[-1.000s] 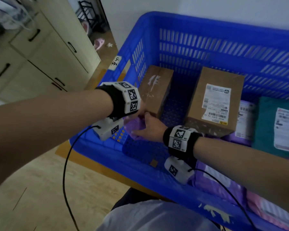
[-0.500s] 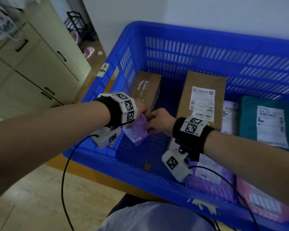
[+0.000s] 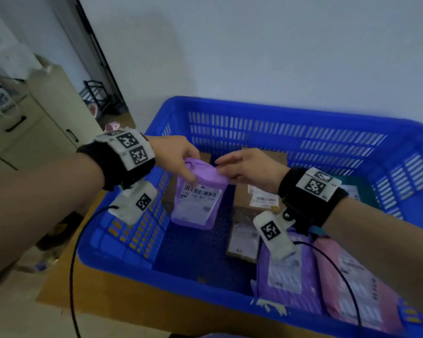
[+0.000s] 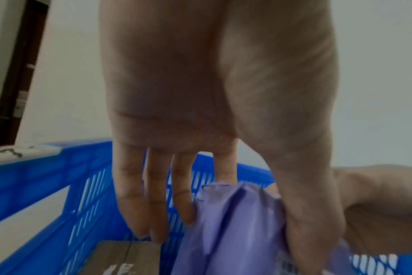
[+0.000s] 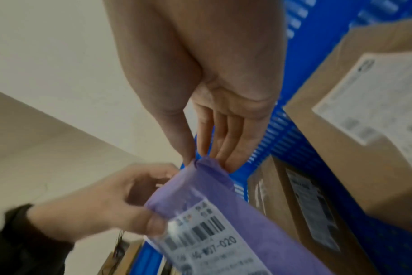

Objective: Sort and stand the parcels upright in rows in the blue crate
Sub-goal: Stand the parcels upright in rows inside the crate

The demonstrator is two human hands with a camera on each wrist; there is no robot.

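Purple parcel [image 3: 197, 198] label's barcode digits end "-020".

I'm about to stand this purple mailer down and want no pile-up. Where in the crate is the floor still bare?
Bare floor shows near the blue crate's left front corner, bordered by the left wall, the front rim and the flat small box. The purple mailer, pinched by the left hand and right hand, hangs over its far end. The right side is crowded with overlapping mailers.
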